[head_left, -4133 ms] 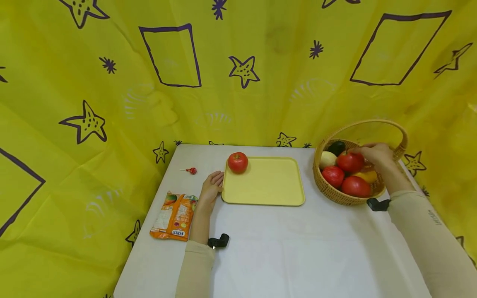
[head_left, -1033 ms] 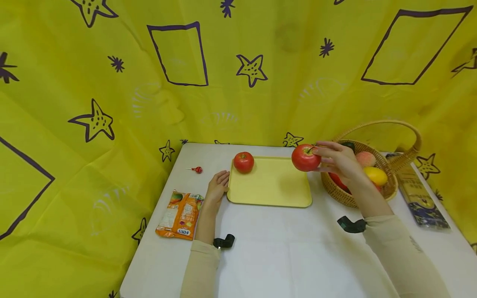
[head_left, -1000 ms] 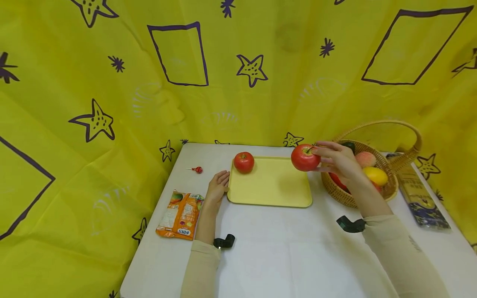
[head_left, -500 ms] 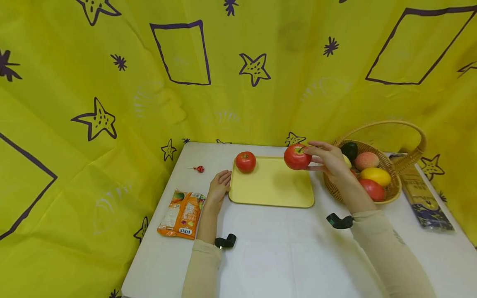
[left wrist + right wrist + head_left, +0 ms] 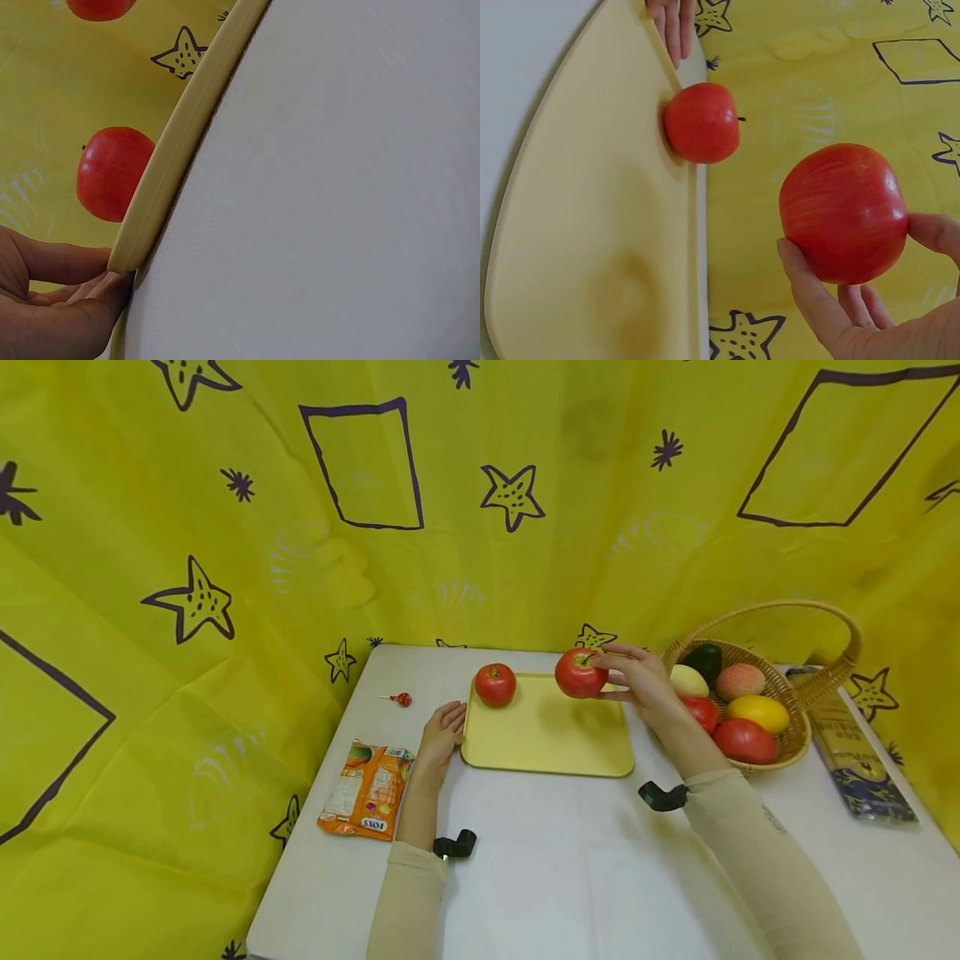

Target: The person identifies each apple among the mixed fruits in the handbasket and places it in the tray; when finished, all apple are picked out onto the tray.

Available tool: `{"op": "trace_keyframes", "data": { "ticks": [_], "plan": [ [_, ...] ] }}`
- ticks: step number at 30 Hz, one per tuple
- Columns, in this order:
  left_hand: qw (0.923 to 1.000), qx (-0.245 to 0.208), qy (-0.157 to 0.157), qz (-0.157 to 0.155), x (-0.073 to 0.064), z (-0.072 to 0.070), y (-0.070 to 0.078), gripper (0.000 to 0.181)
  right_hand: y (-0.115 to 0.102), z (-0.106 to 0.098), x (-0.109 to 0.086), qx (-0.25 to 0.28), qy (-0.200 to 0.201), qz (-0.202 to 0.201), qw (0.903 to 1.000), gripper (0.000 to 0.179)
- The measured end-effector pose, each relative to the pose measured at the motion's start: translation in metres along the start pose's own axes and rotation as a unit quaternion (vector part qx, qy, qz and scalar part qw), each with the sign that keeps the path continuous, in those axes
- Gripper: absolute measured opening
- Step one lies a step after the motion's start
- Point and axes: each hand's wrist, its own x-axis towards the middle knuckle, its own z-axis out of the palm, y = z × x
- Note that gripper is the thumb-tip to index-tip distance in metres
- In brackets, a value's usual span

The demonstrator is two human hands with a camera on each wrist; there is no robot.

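Note:
My right hand (image 5: 637, 681) holds a red apple (image 5: 577, 673) by thumb and fingertips, above the right part of the pale yellow tray (image 5: 547, 771). In the right wrist view this apple (image 5: 844, 214) is raised, and a shadow falls on the tray. Another red apple (image 5: 495, 685) sits in the tray's far left corner. At the tray's left edge is my left hand (image 5: 441, 735), its thumb on the rim and its fingers along the outside. The left wrist view shows the rim (image 5: 169, 157) between thumb and fingers.
To the right stands a wicker basket (image 5: 798, 735) with several fruits and a tall handle. Beyond it lies a long packet (image 5: 862, 777). An orange snack bag (image 5: 367, 789) and a red lollipop (image 5: 403, 699) lie left of the tray. A yellow curtain (image 5: 450, 577) hangs behind the table.
My right hand has taken the apple out of the basket and carried it left over the tray, moving further left in the last second. The left hand has stayed at the tray's edge.

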Motion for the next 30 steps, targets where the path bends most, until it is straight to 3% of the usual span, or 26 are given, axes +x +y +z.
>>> {"op": "trace_keyframes", "data": {
  "ticks": [7,20,30],
  "plan": [
    [1.0000,0.000,0.003,0.001,0.002,0.000,0.000,0.079,0.010,0.004,0.015,-0.035,-0.003,0.006,0.9994,0.062],
    [1.0000,-0.006,0.004,-0.004,0.002,-0.001,-0.002,0.080,0.027,0.016,0.038,-0.032,0.002,0.027,0.9991,0.074],
    [1.0000,-0.007,0.004,0.003,0.002,0.000,-0.002,0.081,0.040,0.022,0.052,-0.028,0.024,0.044,0.9984,0.067]
  ]
}}
